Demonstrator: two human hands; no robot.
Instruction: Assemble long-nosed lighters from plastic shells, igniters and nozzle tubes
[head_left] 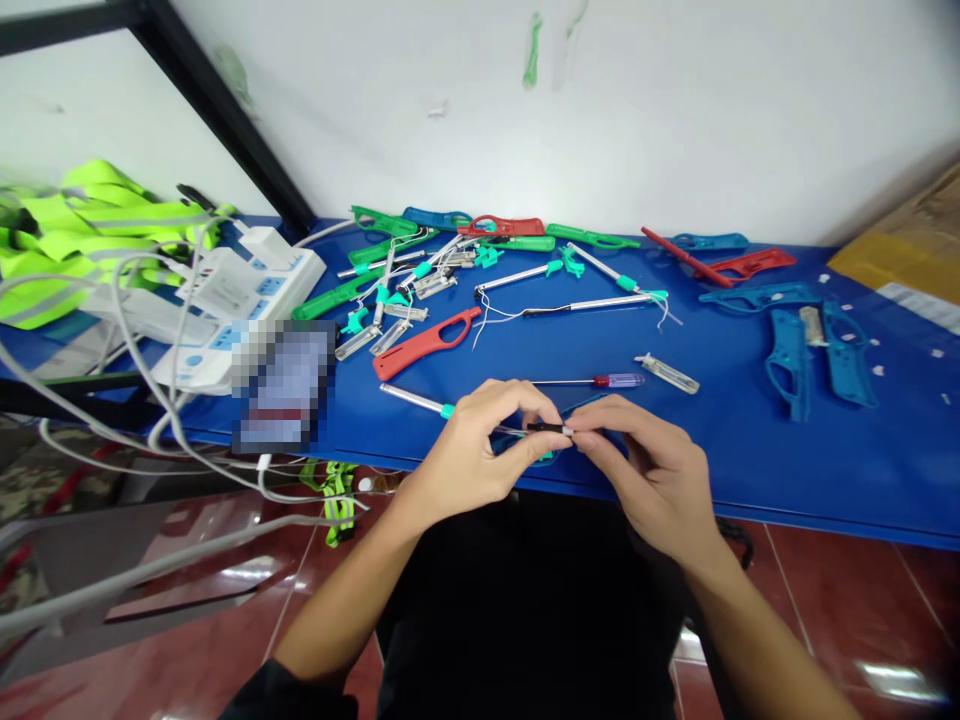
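Observation:
Between thumb and fingers, my left hand [476,455] pinches a small black part [544,427], probably a lighter's igniter. My right hand [652,465] is closed in a pinch at the pale tip of the same part, so the fingertips of both hands nearly meet. Beneath the hands, partly hidden, lies a blue handle shell. A metal lighter tube [411,398] with a teal collar sticks out to the left behind my left hand. Just beyond the hands lies a screwdriver [619,380] with a purple and red handle, and a clear fuel tank [670,374] lies to its right.
Several wired tubes [611,268] and a red handle shell [426,342] lie farther back on the blue table [750,450]. Blue shells [787,362] are on the right. Left are a power strip [289,290], cables and a blurred phone [289,385]. A cardboard box [911,235] stands far right.

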